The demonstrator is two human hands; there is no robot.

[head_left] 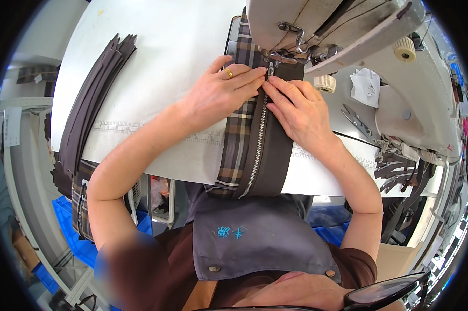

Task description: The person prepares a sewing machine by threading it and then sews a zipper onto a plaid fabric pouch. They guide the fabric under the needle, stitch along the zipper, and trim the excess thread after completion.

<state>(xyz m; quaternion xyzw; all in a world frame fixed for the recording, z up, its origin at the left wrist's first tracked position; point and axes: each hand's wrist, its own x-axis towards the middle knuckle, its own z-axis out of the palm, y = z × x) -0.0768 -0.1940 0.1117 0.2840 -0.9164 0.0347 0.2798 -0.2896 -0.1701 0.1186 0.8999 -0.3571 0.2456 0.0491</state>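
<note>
Brown fabric with a checked band (234, 160) and a metal zipper (256, 150) lies under a white sewing machine's head (337, 26). My left hand (223, 90), a gold ring on one finger, rests on the band left of the zipper, fingers stretched toward the presser foot (278, 58). My right hand (299, 111) lies on the brown fabric right of the zipper, fingers extended and slightly bent, index fingertip beside the zipper's upper end. The fingertips of both hands are close together just below the needle area; my left thumb is hidden.
A stack of dark strips (91, 98) lies on the white table (166, 41) at left. Scissors (358, 122), a white paper packet (363, 88) and metal tools (394, 171) lie at right. Blue bins (63, 223) and checked pieces (78, 207) are below the table's left end.
</note>
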